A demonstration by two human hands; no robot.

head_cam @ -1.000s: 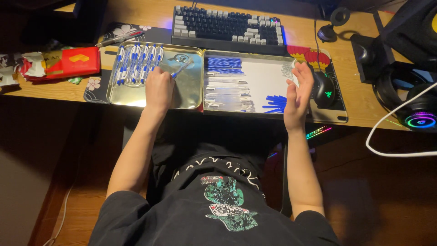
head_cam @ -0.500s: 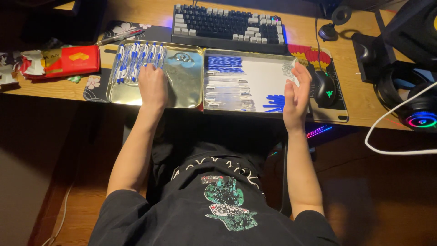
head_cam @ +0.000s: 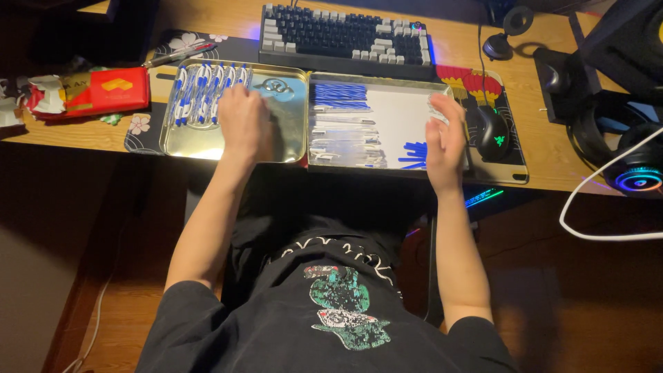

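Note:
My left hand (head_cam: 242, 121) lies palm down over the left metal tray (head_cam: 290, 148), its fingers at the right end of a row of blue and white pens (head_cam: 200, 93). What is under the fingers is hidden. My right hand (head_cam: 445, 138) rests on its edge at the right side of the right tray (head_cam: 400, 110), with its fingers closed on a small pale pen part (head_cam: 435, 110). The right tray holds blue refills (head_cam: 338, 95), clear barrels (head_cam: 338, 141) and blue caps (head_cam: 414, 153).
A keyboard (head_cam: 345, 31) sits behind the trays and a black mouse (head_cam: 492, 131) lies just right of my right hand. A red box (head_cam: 114, 90) and wrappers lie at the left. Headphones (head_cam: 639, 169) with a white cable (head_cam: 594, 231) sit at the right.
My left hand held a pen that stuck out over the tray. It has moved left to the row of pens, and the pen no longer shows. My right hand has stayed put.

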